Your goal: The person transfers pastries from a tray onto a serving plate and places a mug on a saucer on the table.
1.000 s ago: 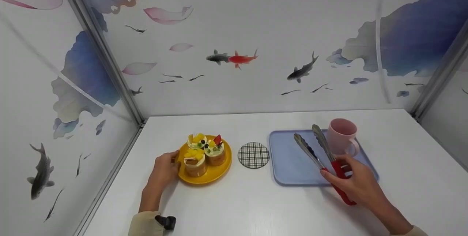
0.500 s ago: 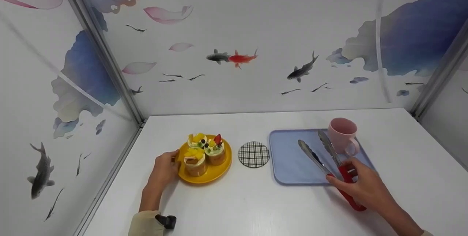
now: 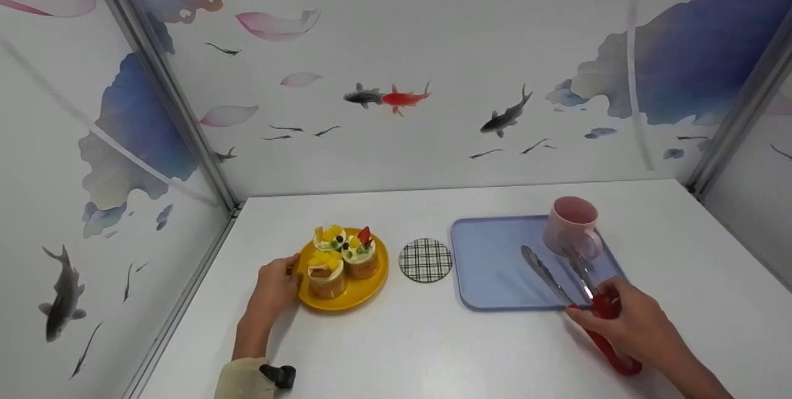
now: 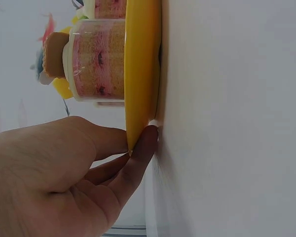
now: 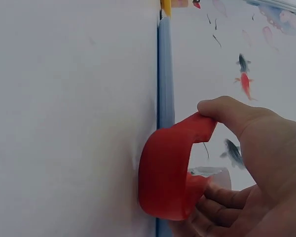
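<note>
My left hand pinches the left rim of a yellow plate between thumb and fingers; the left wrist view shows the thumb on top and fingertips under the edge. Several small cake cups topped with fruit and cream stand on that plate. In my right hand is a pair of metal tongs with red handles, thumb on one arm and fingers on the other. The tongs' tips are spread apart over the blue tray, with nothing between them. One tip overlaps the pink mug in the head view; whether they touch, I cannot tell.
A round checked coaster lies between plate and tray on the white table. The mug stands at the tray's back right, its handle turned toward the right front. Walls painted with fish and petals enclose the table's back and sides.
My right hand has drawn the tongs toward the front right and lower, their tips moving back across the tray. My left hand stays on the plate's rim. The head view has shifted slightly.
</note>
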`<action>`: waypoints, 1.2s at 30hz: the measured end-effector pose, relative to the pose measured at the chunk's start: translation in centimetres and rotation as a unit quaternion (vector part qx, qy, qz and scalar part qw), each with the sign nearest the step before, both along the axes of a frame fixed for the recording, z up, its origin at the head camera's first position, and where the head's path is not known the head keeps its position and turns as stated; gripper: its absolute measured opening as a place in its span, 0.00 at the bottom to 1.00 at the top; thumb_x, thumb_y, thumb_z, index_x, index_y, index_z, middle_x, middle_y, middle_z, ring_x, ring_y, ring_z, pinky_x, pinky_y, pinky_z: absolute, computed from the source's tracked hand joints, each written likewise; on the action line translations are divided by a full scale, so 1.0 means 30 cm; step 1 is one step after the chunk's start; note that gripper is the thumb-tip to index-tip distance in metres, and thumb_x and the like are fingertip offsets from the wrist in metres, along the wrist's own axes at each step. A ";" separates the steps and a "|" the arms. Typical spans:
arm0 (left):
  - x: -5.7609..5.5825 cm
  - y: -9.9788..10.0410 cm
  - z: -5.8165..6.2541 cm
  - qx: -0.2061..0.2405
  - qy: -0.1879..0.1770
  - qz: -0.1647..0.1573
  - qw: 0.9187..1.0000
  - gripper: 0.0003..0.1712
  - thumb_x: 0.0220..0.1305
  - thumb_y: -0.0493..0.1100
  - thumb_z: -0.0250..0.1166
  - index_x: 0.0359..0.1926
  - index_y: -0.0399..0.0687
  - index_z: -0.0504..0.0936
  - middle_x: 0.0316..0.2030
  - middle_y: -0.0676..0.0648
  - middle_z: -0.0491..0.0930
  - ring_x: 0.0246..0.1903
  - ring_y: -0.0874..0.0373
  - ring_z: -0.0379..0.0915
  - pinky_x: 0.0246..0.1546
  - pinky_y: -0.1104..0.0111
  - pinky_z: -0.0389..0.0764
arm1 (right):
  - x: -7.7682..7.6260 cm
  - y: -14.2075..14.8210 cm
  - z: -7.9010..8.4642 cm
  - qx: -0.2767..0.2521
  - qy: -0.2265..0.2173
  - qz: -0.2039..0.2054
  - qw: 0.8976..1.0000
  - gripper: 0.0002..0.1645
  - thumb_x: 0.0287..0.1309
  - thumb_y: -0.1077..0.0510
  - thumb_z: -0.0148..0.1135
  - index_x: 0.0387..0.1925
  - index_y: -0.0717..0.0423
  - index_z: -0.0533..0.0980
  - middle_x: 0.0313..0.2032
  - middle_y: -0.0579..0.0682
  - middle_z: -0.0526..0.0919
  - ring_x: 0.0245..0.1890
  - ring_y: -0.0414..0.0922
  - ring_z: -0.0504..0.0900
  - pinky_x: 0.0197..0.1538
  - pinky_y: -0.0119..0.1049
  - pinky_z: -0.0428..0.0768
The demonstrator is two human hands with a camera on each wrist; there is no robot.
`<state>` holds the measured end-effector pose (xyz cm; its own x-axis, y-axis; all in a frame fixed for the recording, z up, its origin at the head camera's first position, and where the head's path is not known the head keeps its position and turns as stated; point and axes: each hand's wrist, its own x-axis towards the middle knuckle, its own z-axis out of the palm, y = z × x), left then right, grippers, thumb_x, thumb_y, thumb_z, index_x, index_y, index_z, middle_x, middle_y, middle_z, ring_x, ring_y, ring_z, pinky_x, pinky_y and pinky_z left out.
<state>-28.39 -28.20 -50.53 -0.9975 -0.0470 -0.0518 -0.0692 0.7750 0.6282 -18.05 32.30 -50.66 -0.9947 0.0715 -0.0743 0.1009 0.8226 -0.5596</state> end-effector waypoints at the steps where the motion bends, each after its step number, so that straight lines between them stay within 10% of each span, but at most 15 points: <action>1: 0.001 -0.001 0.000 0.002 -0.002 0.001 1.000 0.31 0.78 0.29 0.58 0.78 0.30 0.67 0.72 0.29 0.76 0.71 0.36 0.76 0.71 0.46 0.80 | 0.003 0.006 -0.001 0.001 -0.008 -0.001 1.000 0.55 0.54 0.23 0.76 0.60 0.63 0.69 0.47 0.59 0.82 0.44 0.51 0.81 0.41 0.48 0.92; 18: 0.004 0.003 0.002 0.004 0.013 -0.004 1.000 0.30 0.79 0.30 0.60 0.77 0.30 0.69 0.71 0.29 0.77 0.71 0.35 0.76 0.72 0.46 0.80 | 0.063 0.040 -0.005 0.013 -0.086 -0.011 0.996 0.56 0.55 0.20 0.72 0.56 0.63 0.64 0.40 0.56 0.75 0.40 0.49 0.77 0.34 0.38 0.78; 36: 0.015 -0.003 -0.001 0.005 0.030 0.001 1.000 0.30 0.77 0.30 0.63 0.76 0.30 0.72 0.69 0.30 0.78 0.67 0.36 0.79 0.70 0.45 0.81 | 0.075 0.030 -0.010 0.002 -0.127 -0.030 0.991 0.66 0.51 0.17 0.71 0.61 0.66 0.56 0.44 0.65 0.80 0.37 0.48 0.80 0.35 0.39 0.87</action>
<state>-27.95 -28.31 -50.55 -0.9987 -0.0498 0.0086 -0.0329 0.7691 0.6383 -15.79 33.19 -50.96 -0.9380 0.1309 -0.3209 0.2869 0.8127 -0.5071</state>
